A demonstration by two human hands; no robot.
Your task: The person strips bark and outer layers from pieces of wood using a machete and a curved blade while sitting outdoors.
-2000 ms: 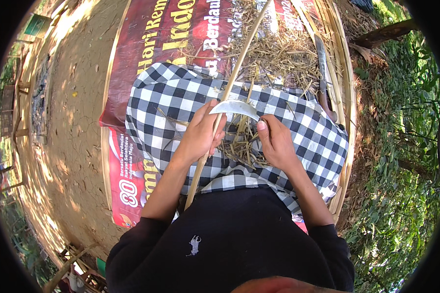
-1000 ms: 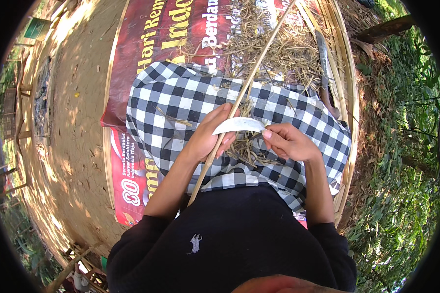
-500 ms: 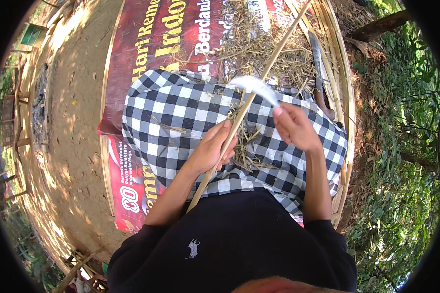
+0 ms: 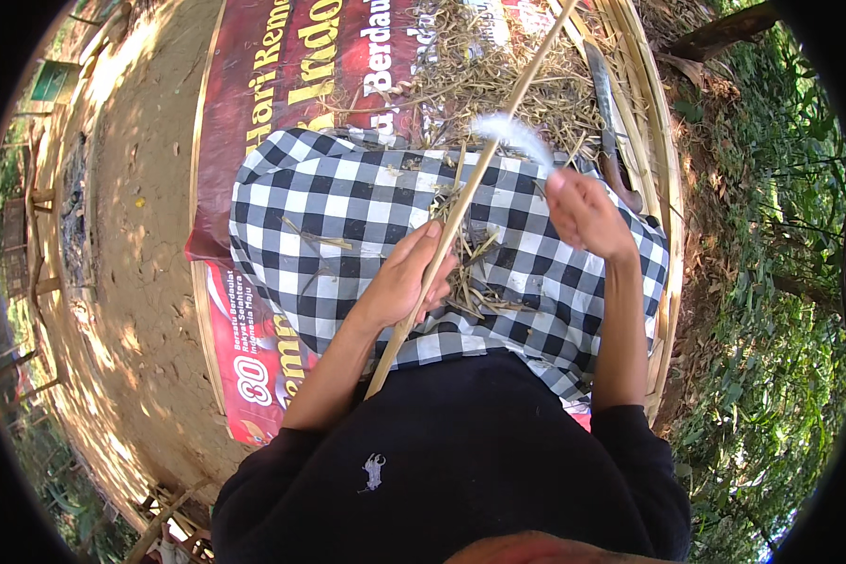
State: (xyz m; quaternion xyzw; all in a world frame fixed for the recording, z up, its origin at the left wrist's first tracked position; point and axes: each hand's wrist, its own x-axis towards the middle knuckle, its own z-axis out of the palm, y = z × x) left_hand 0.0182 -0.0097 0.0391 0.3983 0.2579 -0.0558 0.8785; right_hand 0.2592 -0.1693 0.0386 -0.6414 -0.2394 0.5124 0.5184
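Nearest the camera, black long sleeves and a black shirt front (image 4: 442, 470), forearms reaching up from the lower edge. Just beyond, across the lap, a black-and-white checked cloth (image 4: 348, 226) spread wide and strewn with pale shavings (image 4: 475, 282) and splinters.

On that cloth, left hand (image 4: 409, 277) curled round a long bamboo stick (image 4: 470, 188) — fingers wrapped over it, thumb side toward the body, the grip closed on the lower part of the shaft. Stick slanting from near the waist, lower left, up and away to the upper right, passing over the cloth and out above the litter beyond it.

Higher and to the right, right hand (image 4: 583, 211) raised off the cloth, fingers drawn together on the handle of a curved pale blade (image 4: 512, 136); blade blurred, sweeping out to the upper left of the knuckles and lying just beside the stick, contact not clear enough to tell.

Past the knees, a heap of dry straw-coloured trimmings (image 4: 479, 70) lying on a red printed banner (image 4: 282, 85), the banner itself spread over a woven bamboo platform (image 4: 649, 122) with a curved rim. On the right of that heap, close to the rim, a long dark-handled knife (image 4: 606, 113) lying flat, well apart from both hands.

Farther left, bare sunlit earth (image 4: 132, 235) with patches of shade; farther right — green undergrowth (image 4: 771, 282) and a fallen branch at the top edge.
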